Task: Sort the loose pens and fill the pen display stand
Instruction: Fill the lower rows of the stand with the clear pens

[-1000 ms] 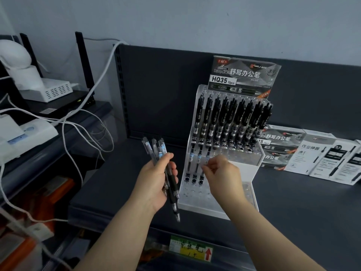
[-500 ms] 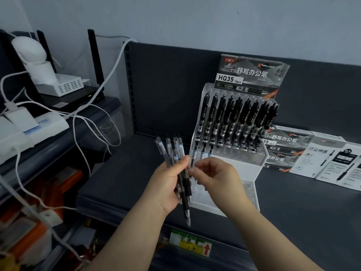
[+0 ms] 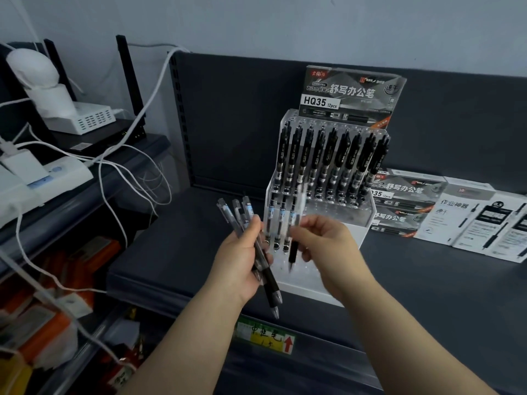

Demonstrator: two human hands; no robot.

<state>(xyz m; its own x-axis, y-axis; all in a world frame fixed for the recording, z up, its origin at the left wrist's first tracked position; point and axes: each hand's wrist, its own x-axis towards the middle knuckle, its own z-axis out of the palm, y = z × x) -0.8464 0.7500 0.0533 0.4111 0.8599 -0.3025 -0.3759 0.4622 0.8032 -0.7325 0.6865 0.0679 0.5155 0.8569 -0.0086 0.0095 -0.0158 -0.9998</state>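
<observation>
A clear stepped pen display stand (image 3: 353, 223) sits on the dark shelf. Its top row holds several black pens (image 3: 328, 155); three clear pens (image 3: 281, 220) stand at the left of the middle row. My left hand (image 3: 239, 260) grips a bunch of clear and black pens (image 3: 253, 243), tips pointing down. My right hand (image 3: 328, 246) pinches one pen (image 3: 295, 238) upright, blurred, just in front of the stand's middle row, right of the three pens.
Pen boxes (image 3: 456, 215) lie on the shelf right of the stand, and one box (image 3: 350, 95) stands behind it. White cables (image 3: 114, 166) and white devices (image 3: 57, 92) crowd the rack at left. A price label (image 3: 265, 334) marks the shelf's front edge.
My right hand went from the stand to the bunch, pulled one pen out, and now carries it right toward the stand. The left hand has risen slightly with the bunch.
</observation>
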